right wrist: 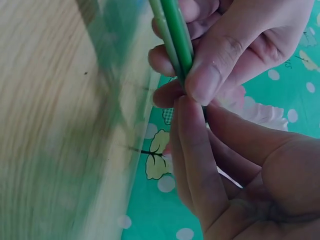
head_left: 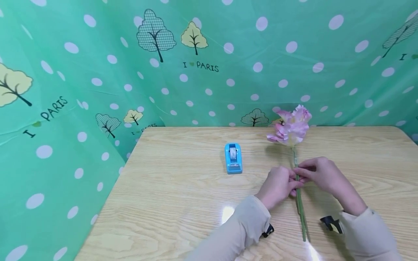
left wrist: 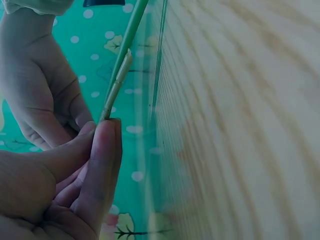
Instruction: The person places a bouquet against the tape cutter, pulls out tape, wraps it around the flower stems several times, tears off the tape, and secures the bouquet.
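Several pink-purple flowers (head_left: 290, 128) with green stems (head_left: 301, 210) are held together above the right part of the table, blooms toward the back. My left hand (head_left: 277, 185) pinches the stems about midway along. Just above it, my right hand (head_left: 323, 175) pinches the same stems between thumb and fingers. In the left wrist view the stems (left wrist: 122, 70) run up from the fingertips, one shorter than the other. The right wrist view shows the green stems (right wrist: 175, 37) passing between both hands, whose fingertips nearly meet. Part of the stems is hidden behind the fingers.
A blue tape dispenser (head_left: 233, 158) stands on the wooden table (head_left: 156, 203), left of the flowers. Behind and to the left hangs a green dotted curtain (head_left: 209, 43) with tree prints. Black wrist devices (head_left: 331, 224) sit by the sleeves.
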`<state>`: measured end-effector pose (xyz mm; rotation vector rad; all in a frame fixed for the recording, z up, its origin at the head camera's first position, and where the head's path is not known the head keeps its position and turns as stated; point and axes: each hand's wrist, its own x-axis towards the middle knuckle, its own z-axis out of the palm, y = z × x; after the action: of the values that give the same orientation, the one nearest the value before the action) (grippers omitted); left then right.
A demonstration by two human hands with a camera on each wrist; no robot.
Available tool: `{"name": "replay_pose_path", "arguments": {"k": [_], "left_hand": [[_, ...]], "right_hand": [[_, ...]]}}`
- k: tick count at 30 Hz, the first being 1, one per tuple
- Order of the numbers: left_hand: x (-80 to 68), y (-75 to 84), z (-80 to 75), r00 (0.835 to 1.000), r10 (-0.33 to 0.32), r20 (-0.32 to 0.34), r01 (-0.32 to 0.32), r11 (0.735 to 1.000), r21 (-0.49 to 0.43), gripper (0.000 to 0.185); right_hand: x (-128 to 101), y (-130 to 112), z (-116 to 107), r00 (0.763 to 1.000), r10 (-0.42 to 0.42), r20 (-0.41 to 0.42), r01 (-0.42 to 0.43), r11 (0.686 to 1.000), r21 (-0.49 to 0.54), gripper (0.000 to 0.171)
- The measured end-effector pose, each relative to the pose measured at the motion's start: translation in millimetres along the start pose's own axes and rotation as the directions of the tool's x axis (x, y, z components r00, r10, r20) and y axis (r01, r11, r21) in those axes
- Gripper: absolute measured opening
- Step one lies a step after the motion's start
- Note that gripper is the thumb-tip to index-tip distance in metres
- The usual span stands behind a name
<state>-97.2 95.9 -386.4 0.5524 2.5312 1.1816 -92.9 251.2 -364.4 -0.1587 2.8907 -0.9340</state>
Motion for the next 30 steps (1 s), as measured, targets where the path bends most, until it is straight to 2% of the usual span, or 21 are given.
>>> {"name": "replay_pose_path", "arguments": {"k": [9,17,20,24,30], "left_hand": [[4.3,0.3,10.0,0.998,-0.052,0.024,0.053,0.998,-0.025,0.012],[4.8,-3.3,12.1,0.999,-0.038,0.012,0.038,0.999,-0.032,0.027],[4.8,-4.1,12.3,0.998,-0.068,0.010,0.069,0.993,-0.099,0.023],[4.9,-4.1,12.7,0.991,-0.134,0.003,0.131,0.967,-0.219,0.014],[4.1,-3.2,13.8,0.986,-0.168,-0.020,0.158,0.955,-0.250,0.018]], "right_hand": [[0.2,8.3,0.3,0.998,0.041,0.055,-0.040,0.999,-0.008,0.022],[3.7,11.0,2.9,0.998,0.039,0.044,-0.037,0.999,-0.037,0.020],[5.3,11.6,4.3,0.997,0.047,0.053,-0.045,0.998,-0.041,0.021],[6.5,12.6,6.1,0.996,0.054,0.067,-0.051,0.998,-0.046,0.023],[7.4,14.6,8.6,0.994,0.080,0.081,-0.076,0.996,-0.043,0.022]]}}
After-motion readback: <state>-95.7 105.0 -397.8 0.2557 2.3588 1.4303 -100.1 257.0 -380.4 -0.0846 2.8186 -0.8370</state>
